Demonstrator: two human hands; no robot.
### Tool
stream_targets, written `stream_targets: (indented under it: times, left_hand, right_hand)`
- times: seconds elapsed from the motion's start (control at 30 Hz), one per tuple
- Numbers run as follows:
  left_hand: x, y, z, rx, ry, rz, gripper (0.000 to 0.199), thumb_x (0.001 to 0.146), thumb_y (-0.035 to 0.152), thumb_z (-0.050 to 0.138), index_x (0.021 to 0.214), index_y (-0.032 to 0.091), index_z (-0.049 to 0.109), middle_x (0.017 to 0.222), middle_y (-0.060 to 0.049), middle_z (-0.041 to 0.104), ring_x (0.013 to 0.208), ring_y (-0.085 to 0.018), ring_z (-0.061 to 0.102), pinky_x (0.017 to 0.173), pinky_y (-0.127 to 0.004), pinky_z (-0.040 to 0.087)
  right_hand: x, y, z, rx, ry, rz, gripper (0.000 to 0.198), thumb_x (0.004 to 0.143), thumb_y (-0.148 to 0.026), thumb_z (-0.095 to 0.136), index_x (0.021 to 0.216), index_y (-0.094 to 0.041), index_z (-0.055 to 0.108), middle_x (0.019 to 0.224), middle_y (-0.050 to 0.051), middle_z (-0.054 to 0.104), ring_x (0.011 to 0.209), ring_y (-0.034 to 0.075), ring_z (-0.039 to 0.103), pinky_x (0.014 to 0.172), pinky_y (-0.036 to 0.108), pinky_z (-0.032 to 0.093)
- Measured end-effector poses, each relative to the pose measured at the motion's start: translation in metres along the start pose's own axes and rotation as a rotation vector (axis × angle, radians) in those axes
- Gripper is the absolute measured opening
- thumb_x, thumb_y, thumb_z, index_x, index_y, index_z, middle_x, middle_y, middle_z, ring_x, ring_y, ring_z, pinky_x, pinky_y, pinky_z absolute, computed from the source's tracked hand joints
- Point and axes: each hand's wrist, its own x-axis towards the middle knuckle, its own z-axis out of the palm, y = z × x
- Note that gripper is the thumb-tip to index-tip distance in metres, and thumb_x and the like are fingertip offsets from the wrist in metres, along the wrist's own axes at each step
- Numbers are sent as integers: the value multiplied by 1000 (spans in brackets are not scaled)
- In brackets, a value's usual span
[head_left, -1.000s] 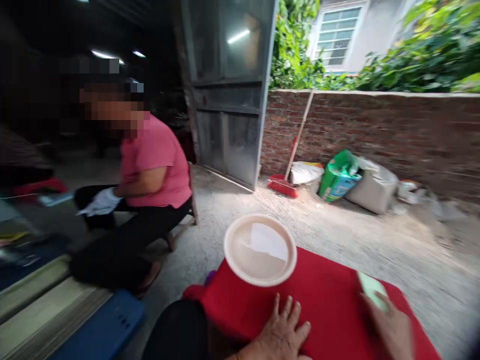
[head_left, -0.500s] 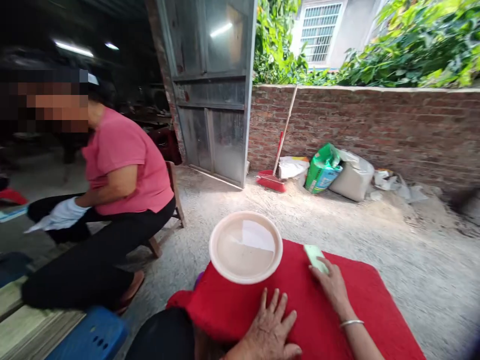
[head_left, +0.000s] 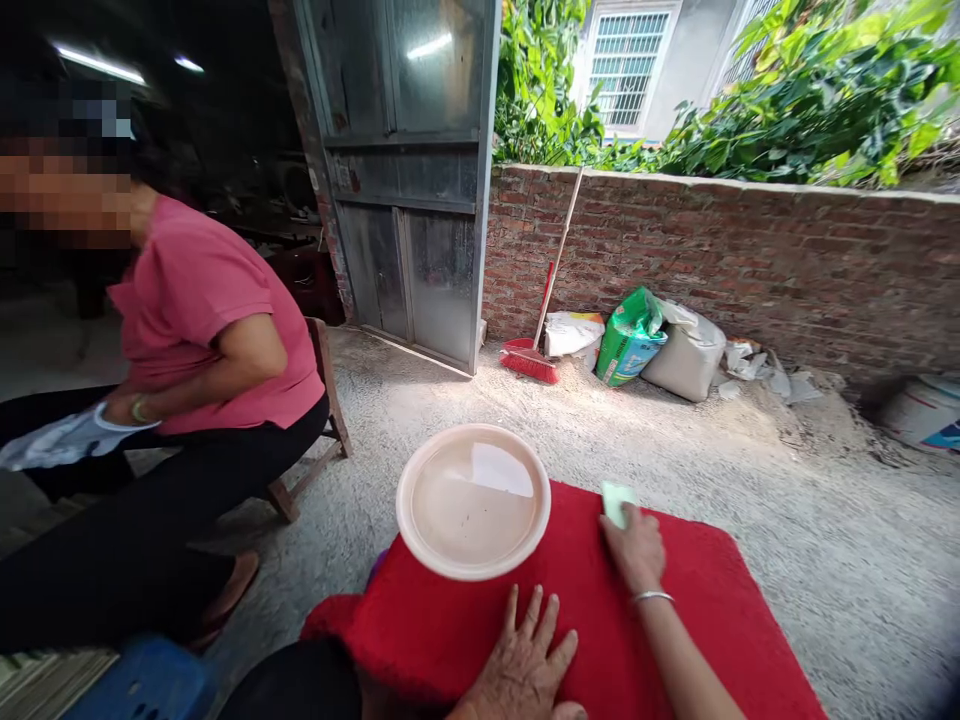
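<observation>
My left hand [head_left: 517,655] lies flat on a red cloth [head_left: 435,630] with its fingers spread, holding nothing. In my right hand [head_left: 636,548], which wears a silver bangle, is a pale green rectangular block [head_left: 618,497], pressed against the cloth near its far edge. The block's near part is hidden under my fingers; I cannot tell if it is soap or a sponge. A pale pink basin [head_left: 409,520] holding water stands at the cloth's far left corner, just beyond my left fingertips. The cloth covers a low flat surface whose underside is hidden.
At left a person in a pink shirt [head_left: 225,290] sits on a wooden chair [head_left: 322,370]. A blue plastic stool [head_left: 146,680] is at lower left. Beyond stand a metal door [head_left: 442,270], a red broom [head_left: 529,362], sacks [head_left: 686,355] and a brick wall [head_left: 787,250].
My right hand has slid forward and a little left with the block, covering more of it. My left hand stays flat. The view has turned slightly right, and the seated person's arms have shifted.
</observation>
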Motion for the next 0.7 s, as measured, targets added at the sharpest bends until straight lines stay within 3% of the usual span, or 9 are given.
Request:
stream_targets:
  times: [0.1,0.2,0.3,0.47,0.53,0.6,0.7]
  left_hand:
    - [1,0,1,21,55,3,74,89,79,37,143,30,51,145,-16,55,134,-38,50,107,-59,38]
    - [1,0,-1,6,56,-8,73,89,78,38,143,31,51,146,-16,55,134,-38,50,107,-59,38]
    - [-1,0,-4,-16,25,-13,73,89,76,40,146,31,48,150,-15,50,138,-38,45,110,-60,34]
    - [-3,2,-7,10,23,10,74,89,74,44,148,29,45,151,-15,49,139,-37,44,115,-60,27]
    - [-2,3,-7,24,50,12,74,89,75,43,147,28,47,150,-15,51,138,-36,45,115,-59,25]
    - [-1,3,-6,24,70,10,73,89,76,41,145,28,49,148,-15,53,137,-36,46,115,-59,24]
    - [1,3,-4,31,72,18,73,90,76,39,144,29,51,145,-15,56,134,-36,49,115,-59,24]
  right_hand:
    - [-22,-48,27,72,-61,-186,48,87,-47,58,129,-25,63,113,12,60,100,28,65,85,37,49]
    - [-25,-53,32,142,-114,-287,41,82,-45,66,120,-30,68,107,5,63,97,21,65,82,29,49]
    - [-3,-18,5,153,-90,-235,44,83,-45,63,122,-27,67,112,6,64,102,21,64,88,28,48]
    - [45,75,-68,55,16,60,62,84,-52,52,130,-12,63,117,21,62,104,33,65,90,41,49]
    - [54,99,-86,-2,38,163,64,85,-52,49,131,-10,62,119,26,61,104,37,66,87,45,50]
    - [56,106,-90,-60,31,221,64,86,-51,47,133,-10,60,121,28,60,108,39,65,87,46,50]
    - [49,80,-70,-85,-10,191,63,88,-51,45,135,-13,58,122,26,61,111,39,64,86,46,51]
